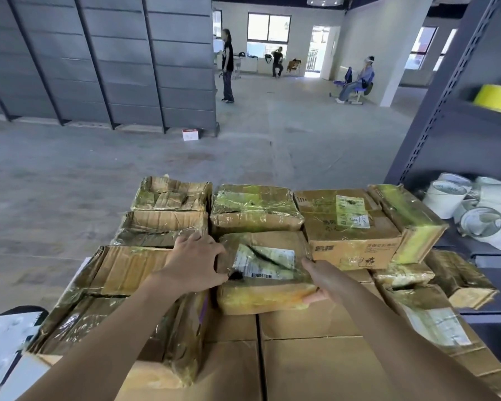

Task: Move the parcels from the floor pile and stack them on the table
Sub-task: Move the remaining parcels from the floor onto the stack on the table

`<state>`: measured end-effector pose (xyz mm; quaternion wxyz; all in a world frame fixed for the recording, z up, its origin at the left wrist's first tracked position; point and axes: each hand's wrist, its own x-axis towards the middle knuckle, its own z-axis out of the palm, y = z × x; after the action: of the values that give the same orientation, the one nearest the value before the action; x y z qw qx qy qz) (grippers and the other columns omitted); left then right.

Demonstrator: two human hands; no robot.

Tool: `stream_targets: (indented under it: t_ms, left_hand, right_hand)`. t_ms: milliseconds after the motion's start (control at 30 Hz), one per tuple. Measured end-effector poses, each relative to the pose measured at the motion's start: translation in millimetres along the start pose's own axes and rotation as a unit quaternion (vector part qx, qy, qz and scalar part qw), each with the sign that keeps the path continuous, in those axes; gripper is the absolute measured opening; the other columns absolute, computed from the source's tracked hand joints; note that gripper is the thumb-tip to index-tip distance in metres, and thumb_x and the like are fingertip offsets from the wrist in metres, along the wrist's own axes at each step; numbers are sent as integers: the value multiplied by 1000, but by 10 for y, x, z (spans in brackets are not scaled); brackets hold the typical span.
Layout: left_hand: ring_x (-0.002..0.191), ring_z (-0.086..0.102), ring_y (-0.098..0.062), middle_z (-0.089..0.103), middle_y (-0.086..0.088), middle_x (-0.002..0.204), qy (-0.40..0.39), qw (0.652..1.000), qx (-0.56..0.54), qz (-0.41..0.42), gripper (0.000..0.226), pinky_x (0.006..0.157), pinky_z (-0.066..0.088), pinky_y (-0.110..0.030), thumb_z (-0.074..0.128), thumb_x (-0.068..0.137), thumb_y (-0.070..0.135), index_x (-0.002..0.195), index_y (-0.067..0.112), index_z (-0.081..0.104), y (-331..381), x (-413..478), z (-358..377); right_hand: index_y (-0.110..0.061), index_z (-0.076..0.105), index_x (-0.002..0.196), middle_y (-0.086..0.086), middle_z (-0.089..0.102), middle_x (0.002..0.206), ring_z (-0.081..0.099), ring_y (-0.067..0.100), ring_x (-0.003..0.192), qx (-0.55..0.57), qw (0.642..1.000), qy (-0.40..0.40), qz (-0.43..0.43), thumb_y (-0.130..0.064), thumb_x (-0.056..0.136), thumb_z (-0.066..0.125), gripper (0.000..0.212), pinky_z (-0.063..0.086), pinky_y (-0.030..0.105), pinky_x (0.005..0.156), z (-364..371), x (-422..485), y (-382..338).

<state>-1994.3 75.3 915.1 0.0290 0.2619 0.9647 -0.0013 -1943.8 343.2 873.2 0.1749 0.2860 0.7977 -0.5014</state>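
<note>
parcel held by 2 hands in the middle of the stack
left hand grips the left side of the small taped parcel, fingers curled round its edge. right hand grips the near right corner, thumb on top and fingers under. the parcel has a white label on top and sits on big flat brown boxes. just behind it lies another taped parcel. just to its right stands a taller box with a label. on its left is a long crushed box. a grey shelf rack on the right holds white tape rolls.
</note>
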Motion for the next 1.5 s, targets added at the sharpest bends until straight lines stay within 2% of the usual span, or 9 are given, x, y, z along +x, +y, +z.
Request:
stream_targets:
  t_ms: [233, 533, 667, 867, 967, 1033, 1200, 1367, 1500]
  left_hand:
    - [122, 41, -17, 51, 9, 124, 57, 997, -30, -29, 33, 108, 26, -40, 42, 92, 48, 117, 31, 55, 22, 44, 107]
    - [122, 38, -21, 53, 4, 124, 138, 979, -122, -88, 28, 104, 33, -38, 44, 93, 31, 112, 24, 63, -31, 81, 79]
    - [135, 27, -22, 44, 5, 137, 57, 978, -160, -124, 32, 109, 26, -46, 43, 92, 39, 117, 29, 60, -91, 85, 58]
    - [132, 33, -20, 40, 6, 138, 39, 985, -128, -105, 33, 109, 26, -41, 43, 92, 44, 115, 27, 60, -83, 56, 79]
    - [130, 35, -20, 41, 5, 136, 40, 986, -124, -105, 33, 108, 27, -40, 42, 93, 43, 116, 26, 59, -64, 57, 78]
    - [130, 35, -20, 40, 5, 137, 38, 986, -120, -106, 35, 108, 27, -40, 42, 93, 42, 120, 26, 57, -56, 63, 71]
    - [131, 35, -20, 40, 5, 138, 36, 987, -114, -109, 38, 108, 28, -41, 41, 94, 43, 124, 26, 54, -66, 65, 80]
    - [135, 33, -20, 39, 5, 143, 53, 983, -132, -114, 45, 110, 27, -42, 40, 95, 41, 136, 24, 43, -61, 54, 83]
    - [136, 30, -20, 37, 5, 145, 48, 983, -137, -109, 45, 111, 24, -41, 38, 95, 40, 138, 25, 42, -85, 40, 70]
  right_hand:
    - [-9, 19, 153, 14, 16, 160, 70, 30, 96, -7, 999, 38, -17, -46, 104, 29, 63, 51, 28, 60, 70, 99, -108]
    - [-18, 28, 151, 18, 42, 145, 74, 23, 75, -99, 993, 49, -38, -54, 101, 27, 63, 53, 42, 89, 58, 172, -72]
    - [-17, 27, 151, 15, 43, 147, 73, 21, 73, -142, 988, 51, -34, -61, 97, 31, 70, 54, 40, 84, 40, 123, -100]
    - [-27, 5, 154, 0, 25, 159, 69, 11, 88, -196, 973, -16, -120, -69, 79, 60, 102, 41, 26, 66, -42, -15, -23]
    - [-32, -13, 153, -1, 26, 158, 55, 19, 118, -242, 955, -37, -167, -54, 77, 74, 117, 44, 27, 84, -92, -60, 74]
    - [-41, -3, 153, -5, 30, 155, 49, 22, 128, -224, 951, -27, -210, -41, 80, 77, 108, 43, 27, 89, -83, -64, 127]
    - [-36, 39, 143, -6, 58, 129, 58, 7, 96, -248, 940, -17, -232, -39, 89, 66, 60, 48, 25, 83, -158, -88, 105]
    - [-42, 36, 145, -10, 48, 142, 59, 4, 103, -293, 926, -25, -236, -51, 91, 58, 59, 44, 23, 80, -449, -131, -171]
    - [-46, 21, 150, -2, 53, 140, 71, 4, 67, -314, 927, -35, -204, -59, 93, 49, 64, 59, 28, 71, -513, -94, -358]
